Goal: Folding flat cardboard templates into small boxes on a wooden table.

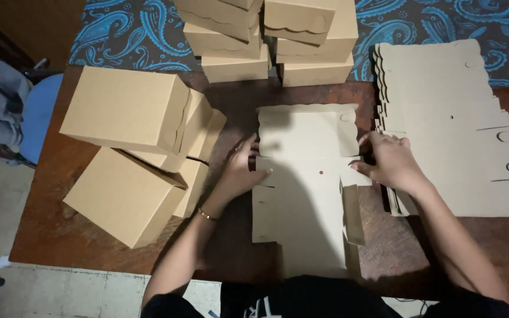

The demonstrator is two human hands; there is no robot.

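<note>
Left hand (pixel 240 171), right hand (pixel 387 162) pressing flat scalloped cardboard box blank (pixel 304 176), matte brown

A dark brown wooden bench (pixel 60 194) filled the middle. A blue paisley cloth (pixel 131 35) lay at twelve o'clock, a blue chair (pixel 39 112) stood at nine, and pale floor tiles (pixel 78 291) showed at seven under dim light.

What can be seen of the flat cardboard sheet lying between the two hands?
The flat box blank is plain brown cardboard, die-cut, with a scalloped far edge, a small round hole near its middle, side flaps and crease lines. It lies unfolded on the dark wooden table, long axis running away from the person. The left hand presses its left edge, the right hand its right edge. Its near end is in shadow.
</note>
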